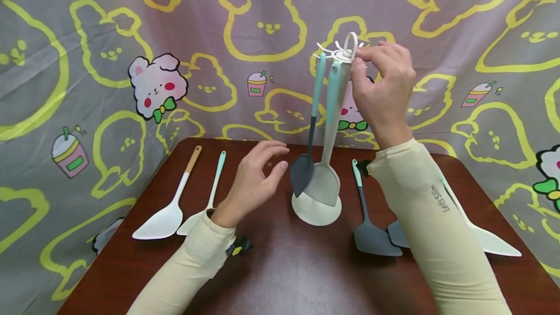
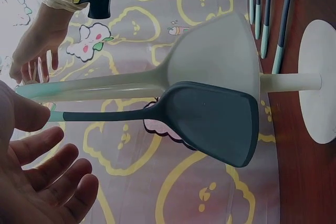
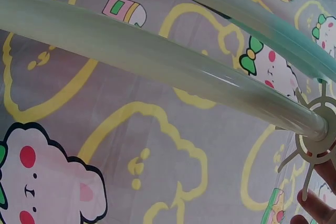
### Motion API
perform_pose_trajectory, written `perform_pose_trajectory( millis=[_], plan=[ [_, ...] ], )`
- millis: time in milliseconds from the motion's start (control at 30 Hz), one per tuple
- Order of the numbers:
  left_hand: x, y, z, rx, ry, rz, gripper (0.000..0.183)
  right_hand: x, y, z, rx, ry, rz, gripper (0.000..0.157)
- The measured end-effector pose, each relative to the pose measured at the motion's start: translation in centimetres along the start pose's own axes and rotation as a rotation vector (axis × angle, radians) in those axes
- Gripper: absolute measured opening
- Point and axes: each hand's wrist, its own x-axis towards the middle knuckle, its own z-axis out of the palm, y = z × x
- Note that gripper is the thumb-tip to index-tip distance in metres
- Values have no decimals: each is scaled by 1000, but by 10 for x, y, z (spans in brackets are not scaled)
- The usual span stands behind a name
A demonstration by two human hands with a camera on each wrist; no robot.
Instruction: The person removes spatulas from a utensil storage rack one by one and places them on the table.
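A pale utensil stand (image 1: 306,214) with a round base and a ring of hooks (image 3: 316,145) rises from the table. Two mint-handled turners hang from it: a dark grey turner (image 2: 212,121) and a light grey turner (image 2: 212,51). At the top, my right hand (image 1: 387,81) pinches the stand's hook ring beside its loop; the exact contact is partly hidden. My left hand (image 1: 255,179) is held left of the hanging turners with fingers relaxed, holding nothing. In the left wrist view its thumb lies close to the dark turner's handle; whether they touch is unclear.
On the table's left lie a white turner with a wooden handle (image 1: 164,220) and a white mint-handled utensil (image 1: 215,186). To the right are a dark turner (image 1: 372,239), another dark utensil (image 1: 397,235) and a white turner (image 1: 492,242). A patterned curtain (image 1: 271,23) hangs behind.
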Motion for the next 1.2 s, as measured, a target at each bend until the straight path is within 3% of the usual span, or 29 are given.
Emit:
perform_pose_trajectory(
  millis=[267,633,933,1200],
  plan=[
    [1,0,8,-29,-8,2,25,-2,2,2,31,-1,26,23],
    [4,5,17,-55,-15,23,24,-5,9,0,47,-23,-29,24],
    [6,7,23,-68,-18,24,24,-5,12,5,69,54,-71,25],
    [10,9,28,-94,-6,33,25,-4,12,4,36,46,-60,25]
  ],
)
